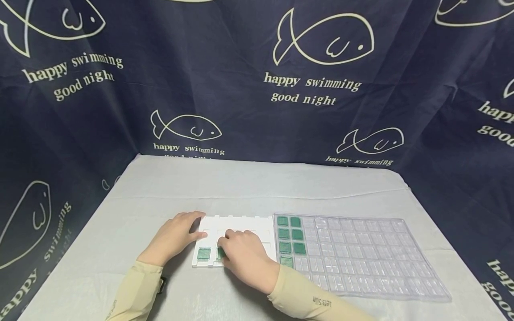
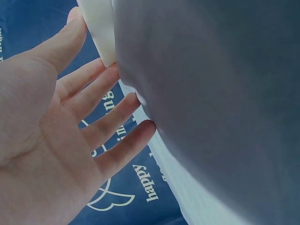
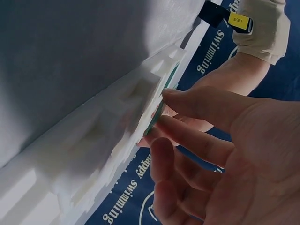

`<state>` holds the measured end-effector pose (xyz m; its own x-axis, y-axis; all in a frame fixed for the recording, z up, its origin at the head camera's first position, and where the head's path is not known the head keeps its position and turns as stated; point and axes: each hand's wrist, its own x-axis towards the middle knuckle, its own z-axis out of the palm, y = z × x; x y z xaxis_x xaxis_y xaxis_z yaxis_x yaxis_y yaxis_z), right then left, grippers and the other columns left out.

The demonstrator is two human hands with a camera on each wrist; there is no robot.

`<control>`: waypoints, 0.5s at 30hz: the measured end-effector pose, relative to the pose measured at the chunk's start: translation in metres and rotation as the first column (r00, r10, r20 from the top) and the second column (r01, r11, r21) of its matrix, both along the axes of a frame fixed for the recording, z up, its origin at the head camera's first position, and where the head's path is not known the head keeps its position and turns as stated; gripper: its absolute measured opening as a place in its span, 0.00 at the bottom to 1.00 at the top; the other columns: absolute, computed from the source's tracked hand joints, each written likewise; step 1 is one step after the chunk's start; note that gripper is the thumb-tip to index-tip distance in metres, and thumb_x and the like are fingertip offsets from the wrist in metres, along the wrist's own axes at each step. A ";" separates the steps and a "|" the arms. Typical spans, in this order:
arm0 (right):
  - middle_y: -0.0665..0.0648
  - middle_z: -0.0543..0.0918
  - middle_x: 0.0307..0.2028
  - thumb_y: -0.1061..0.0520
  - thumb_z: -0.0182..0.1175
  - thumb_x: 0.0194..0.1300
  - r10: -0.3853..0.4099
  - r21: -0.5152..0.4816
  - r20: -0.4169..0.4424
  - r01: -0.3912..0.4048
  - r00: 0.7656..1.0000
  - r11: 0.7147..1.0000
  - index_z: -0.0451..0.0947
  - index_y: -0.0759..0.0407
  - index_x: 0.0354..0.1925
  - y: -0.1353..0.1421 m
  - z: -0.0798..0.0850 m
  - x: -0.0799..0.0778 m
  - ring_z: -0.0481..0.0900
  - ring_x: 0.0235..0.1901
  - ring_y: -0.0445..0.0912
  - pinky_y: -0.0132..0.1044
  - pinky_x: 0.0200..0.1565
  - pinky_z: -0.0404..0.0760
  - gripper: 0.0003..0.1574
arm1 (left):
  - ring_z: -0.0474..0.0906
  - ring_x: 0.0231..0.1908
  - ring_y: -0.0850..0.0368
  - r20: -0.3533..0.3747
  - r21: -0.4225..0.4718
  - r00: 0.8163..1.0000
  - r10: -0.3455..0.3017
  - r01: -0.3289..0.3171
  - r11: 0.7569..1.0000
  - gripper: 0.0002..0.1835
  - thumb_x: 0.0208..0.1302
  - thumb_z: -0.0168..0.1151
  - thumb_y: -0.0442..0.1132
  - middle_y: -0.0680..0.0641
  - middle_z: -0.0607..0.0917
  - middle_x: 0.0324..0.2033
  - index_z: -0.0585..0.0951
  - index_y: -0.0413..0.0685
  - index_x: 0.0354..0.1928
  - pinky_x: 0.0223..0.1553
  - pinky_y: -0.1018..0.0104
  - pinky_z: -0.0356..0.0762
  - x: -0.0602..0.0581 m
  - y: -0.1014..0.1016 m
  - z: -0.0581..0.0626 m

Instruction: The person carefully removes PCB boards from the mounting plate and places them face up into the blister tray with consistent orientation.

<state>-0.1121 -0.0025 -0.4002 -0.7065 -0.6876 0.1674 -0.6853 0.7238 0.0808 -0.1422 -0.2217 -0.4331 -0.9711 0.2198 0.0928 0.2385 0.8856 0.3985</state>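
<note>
A white tray [image 1: 237, 221] with shallow recesses lies flat on the table. One green circuit board [image 1: 204, 254] sits in its front left part. My right hand [image 1: 250, 261] reaches over the tray and pinches a second green circuit board [image 1: 220, 253] between thumb and index finger; in the right wrist view that board [image 3: 154, 119] appears edge-on, close to the tray surface. Most of it is hidden by my fingers in the head view. At the tray's left edge rests my left hand [image 1: 176, 234], fingers fairly straight, its thumb and fingertips touching the white tray [image 2: 101, 33].
Right of the white tray, almost against it, lies a clear plastic compartment tray [image 1: 361, 254]. Several green boards [image 1: 296, 234] fill cells in its two left columns. A pale cloth covers the table [image 1: 241, 178], and a dark blue printed curtain [image 1: 241, 89] hangs behind it.
</note>
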 end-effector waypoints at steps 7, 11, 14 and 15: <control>0.43 0.82 0.30 0.49 0.77 0.52 0.024 -0.033 -0.028 -0.024 0.999 0.999 0.86 0.46 0.38 0.006 0.003 0.003 0.81 0.27 0.36 0.25 0.23 0.63 0.13 | 0.80 0.60 0.37 -0.002 0.000 1.000 -0.002 0.002 1.000 0.28 0.62 0.71 0.49 0.42 0.86 0.58 0.80 0.44 0.61 0.58 0.36 0.78 0.000 0.000 0.000; 0.43 0.82 0.30 0.51 0.76 0.52 0.022 -0.049 -0.024 -0.023 0.999 0.999 0.86 0.46 0.39 0.009 0.005 0.004 0.81 0.27 0.37 0.25 0.24 0.65 0.14 | 0.80 0.60 0.37 -0.003 0.000 1.000 -0.006 0.006 1.000 0.28 0.62 0.71 0.50 0.42 0.86 0.58 0.80 0.44 0.61 0.58 0.37 0.79 0.000 0.000 0.001; 0.43 0.83 0.31 0.51 0.76 0.53 0.024 -0.059 -0.021 -0.025 0.999 0.998 0.86 0.46 0.40 0.011 0.005 0.005 0.81 0.27 0.37 0.24 0.25 0.66 0.14 | 0.80 0.60 0.37 -0.006 0.002 1.000 -0.009 0.009 1.000 0.29 0.62 0.71 0.50 0.42 0.86 0.58 0.80 0.43 0.61 0.58 0.37 0.79 0.000 0.001 0.001; 0.43 0.83 0.31 0.52 0.76 0.53 0.025 -0.062 -0.020 -0.026 0.999 0.998 0.86 0.46 0.40 0.012 0.005 0.005 0.81 0.27 0.37 0.24 0.24 0.66 0.15 | 0.80 0.60 0.37 -0.006 0.005 1.000 -0.008 0.008 1.000 0.29 0.62 0.72 0.49 0.42 0.86 0.58 0.80 0.43 0.61 0.59 0.37 0.78 0.000 0.001 0.001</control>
<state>-0.1068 0.0095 -0.3948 -0.6850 -0.6934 0.2237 -0.7025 0.7100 0.0498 -0.1418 -0.2211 -0.4326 -0.9687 0.2272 0.1001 0.2483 0.8817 0.4012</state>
